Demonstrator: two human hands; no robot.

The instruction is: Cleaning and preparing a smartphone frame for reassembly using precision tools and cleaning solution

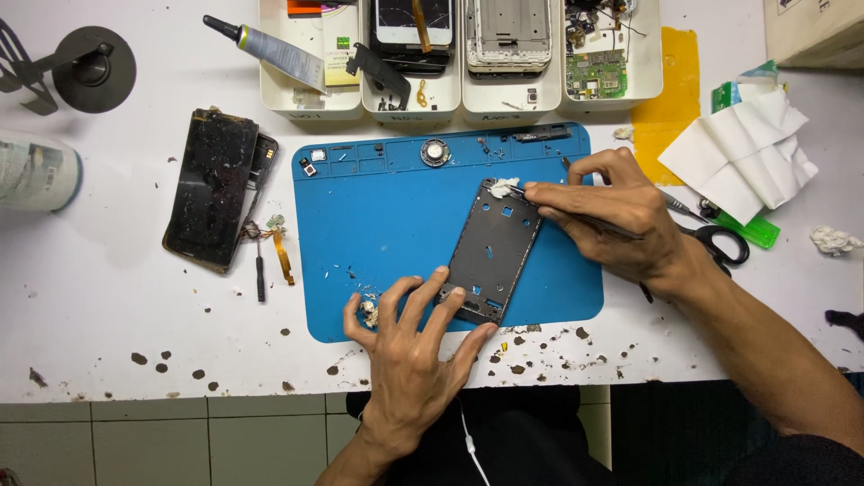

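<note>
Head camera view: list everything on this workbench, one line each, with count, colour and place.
Rectangular phone frame: one, black, on the mat, centre.
Rubber work mat: one, blue, middle of the table.
Small cotton wad: one, white, at the frame's top end.
Cracked phone screen: one, black, left of the mat.
Glue tube: one, grey with black nozzle, top left.
Plastic parts bins: four, white, along the top.
Folded tissue: one, white, right.
Scissors: one, black handles, right of the mat.
Left hand: pressing the frame's lower end.
Right hand: fingers holding a thin tool at the frame's top.
</note>
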